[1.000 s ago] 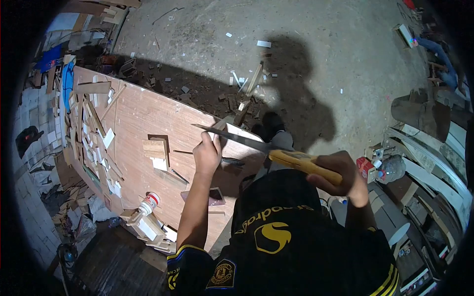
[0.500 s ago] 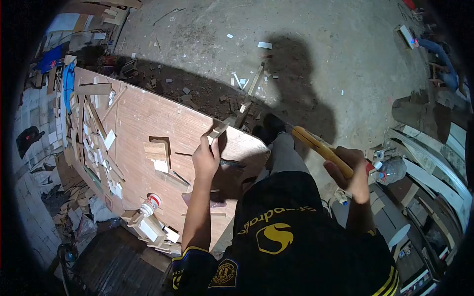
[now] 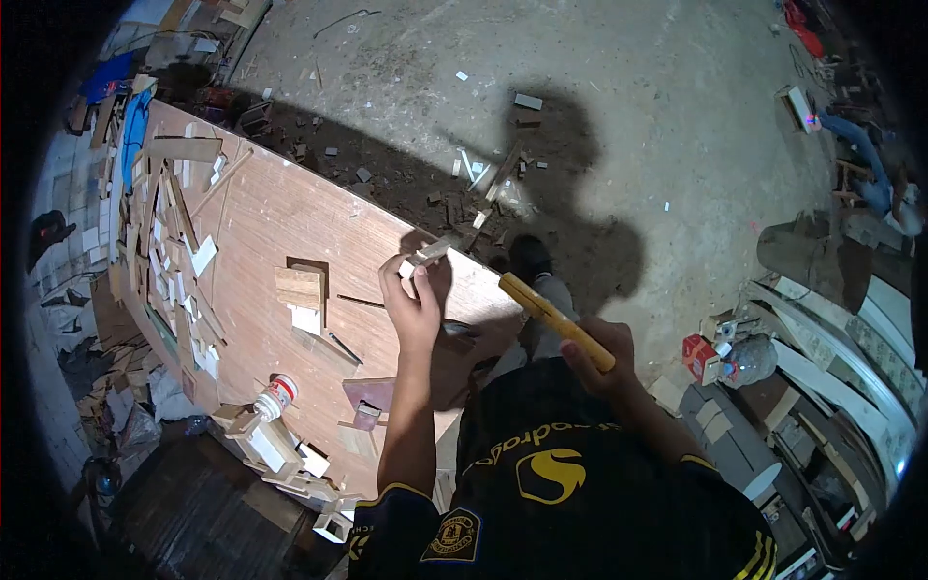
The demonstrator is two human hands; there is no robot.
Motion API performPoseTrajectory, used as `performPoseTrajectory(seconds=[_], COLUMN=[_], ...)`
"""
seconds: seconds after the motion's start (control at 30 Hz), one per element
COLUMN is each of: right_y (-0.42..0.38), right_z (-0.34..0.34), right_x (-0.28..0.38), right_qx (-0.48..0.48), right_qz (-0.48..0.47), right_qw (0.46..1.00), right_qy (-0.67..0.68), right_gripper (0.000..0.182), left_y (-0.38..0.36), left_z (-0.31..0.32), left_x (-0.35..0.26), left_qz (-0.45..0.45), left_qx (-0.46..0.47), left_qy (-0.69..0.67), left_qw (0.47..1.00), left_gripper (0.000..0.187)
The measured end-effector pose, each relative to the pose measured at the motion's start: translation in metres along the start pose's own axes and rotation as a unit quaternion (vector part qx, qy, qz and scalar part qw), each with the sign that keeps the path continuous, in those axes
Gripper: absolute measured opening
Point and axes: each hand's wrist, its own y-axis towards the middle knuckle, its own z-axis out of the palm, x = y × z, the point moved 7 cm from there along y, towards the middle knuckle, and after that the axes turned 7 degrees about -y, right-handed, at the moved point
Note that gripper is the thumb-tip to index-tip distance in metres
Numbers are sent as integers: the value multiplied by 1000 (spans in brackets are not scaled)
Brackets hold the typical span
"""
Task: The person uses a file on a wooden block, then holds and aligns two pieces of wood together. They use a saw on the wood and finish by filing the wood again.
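Observation:
My left hand (image 3: 410, 302) is closed around a short pale wood piece (image 3: 425, 253), above the wooden tabletop (image 3: 319, 227) by its far edge. My right hand (image 3: 601, 353) grips a yellow wooden-handled tool (image 3: 546, 314), its front end pointing towards the left hand. A dark slit runs along the handle; any blade is too thin to make out. Left of my left forearm, wood blocks (image 3: 300, 286) and a dark pencil-like stick (image 3: 345, 348) lie on the tabletop. Beside that forearm rests a purplish flat piece (image 3: 367, 398).
Many wood offcuts (image 3: 179, 251) cover the tabletop's left side. A white and red container (image 3: 277, 396) stands near the close edge beside stacked wood scraps (image 3: 271, 449). Scraps litter the concrete floor (image 3: 667, 116). At right are a plastic bottle (image 3: 754, 358) and long white panels (image 3: 841, 353).
My right hand has swung left with the yellow-handled tool, closer to the left hand. My left hand still holds the wood piece in nearly the same place. The view has shifted slightly.

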Motion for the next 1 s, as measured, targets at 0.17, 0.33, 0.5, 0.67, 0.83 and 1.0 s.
performPoseTrajectory(seconds=[0.17,0.33,0.5,0.67,0.83,1.0], right_y=[-4,-10,-10,-13,-13,-13], right_z=[8,16,22,33,33,33], right_x=[2,-9,-3,-9,-8,-15], right_qx=[-1,16,4,40,39,56], right_qz=[-3,-11,-67,-43,-57,-39], right_qw=[999,999,998,998,997,997], right_qy=[36,32,-12,13,21,28], right_gripper=[29,31,30,29,29,28], left_y=[-17,-14,7,10,9,19], left_z=[17,24,25,17,15,20], left_x=[10,17,7,1,-5,-3], left_qz=[-66,-89,0,75,118,91], left_qx=[-38,-87,-129,-192,-207,-203], left_qy=[-87,-132,-145,-128,-121,-153], left_qw=[993,983,981,970,964,963], left_gripper=[27,14,10,18,19,22])
